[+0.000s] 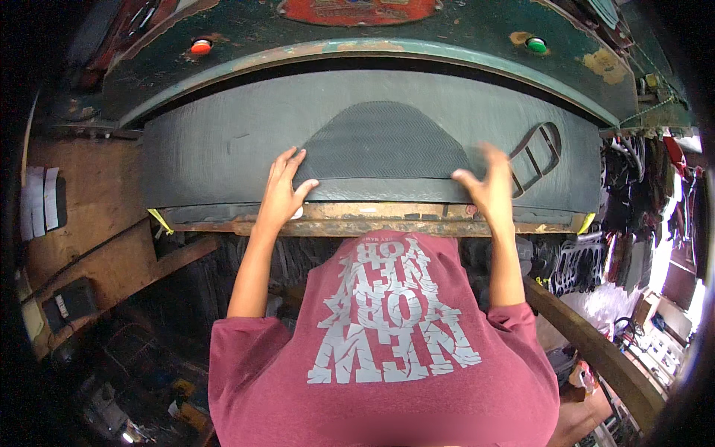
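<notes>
A dark sheet with a fine zigzag texture (pixel 383 141) lies flat on the grey work surface (pixel 201 149); its far edge is curved, its near edge straight. At the sheet's left corner is my left hand (pixel 284 182), thumb and fingers spread, fingertips at its edge. By the right corner my right hand (pixel 488 186) is open, thumb pointing toward the sheet and fingers a little blurred. I cannot tell whether its fingertips touch the sheet. Just right of that hand stands a narrow looped cutting die (pixel 536 158) with crossbars.
Beyond the work surface rises a dark green machine body (pixel 462 45) with a red button (pixel 201 47) and a green button (pixel 536 45). A worn beam (pixel 365 226) runs along the near edge. Cut-out black pieces (pixel 581 264) hang at right; a wooden panel (pixel 100 186) stands at left.
</notes>
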The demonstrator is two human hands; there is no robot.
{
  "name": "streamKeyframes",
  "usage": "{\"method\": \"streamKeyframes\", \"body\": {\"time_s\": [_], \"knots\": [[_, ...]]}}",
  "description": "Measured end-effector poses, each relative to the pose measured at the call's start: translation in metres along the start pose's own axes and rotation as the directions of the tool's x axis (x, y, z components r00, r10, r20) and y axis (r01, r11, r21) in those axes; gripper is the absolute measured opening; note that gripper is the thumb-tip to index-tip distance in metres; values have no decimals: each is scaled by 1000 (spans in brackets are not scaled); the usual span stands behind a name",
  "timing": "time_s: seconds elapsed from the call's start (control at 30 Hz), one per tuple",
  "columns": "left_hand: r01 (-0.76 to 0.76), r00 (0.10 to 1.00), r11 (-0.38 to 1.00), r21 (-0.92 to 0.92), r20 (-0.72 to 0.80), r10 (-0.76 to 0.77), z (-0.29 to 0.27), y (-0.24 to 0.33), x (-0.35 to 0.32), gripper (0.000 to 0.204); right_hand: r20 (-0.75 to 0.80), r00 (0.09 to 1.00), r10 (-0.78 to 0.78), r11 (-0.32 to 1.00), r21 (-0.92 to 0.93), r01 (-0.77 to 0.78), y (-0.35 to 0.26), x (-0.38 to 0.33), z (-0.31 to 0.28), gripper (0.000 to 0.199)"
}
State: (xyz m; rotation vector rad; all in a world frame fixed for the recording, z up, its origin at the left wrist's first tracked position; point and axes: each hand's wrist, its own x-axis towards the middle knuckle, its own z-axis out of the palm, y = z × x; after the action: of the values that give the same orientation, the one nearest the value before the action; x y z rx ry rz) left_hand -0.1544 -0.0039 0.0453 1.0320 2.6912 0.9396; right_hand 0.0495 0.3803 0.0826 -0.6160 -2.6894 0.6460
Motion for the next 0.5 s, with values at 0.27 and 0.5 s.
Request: {"method": "streamKeyframes", "body": {"time_s": [0.27,0.5], "knots": [[97,965,937,-337,-199,-171,-13,11,-7,40,-176,790,587,748,-257,-612,69,22,8,70],[-28,837,787,-616,-445,-318,-30,-2,-4,24,-100,768,633,741,-208,-638,102,29,7,56]]}}
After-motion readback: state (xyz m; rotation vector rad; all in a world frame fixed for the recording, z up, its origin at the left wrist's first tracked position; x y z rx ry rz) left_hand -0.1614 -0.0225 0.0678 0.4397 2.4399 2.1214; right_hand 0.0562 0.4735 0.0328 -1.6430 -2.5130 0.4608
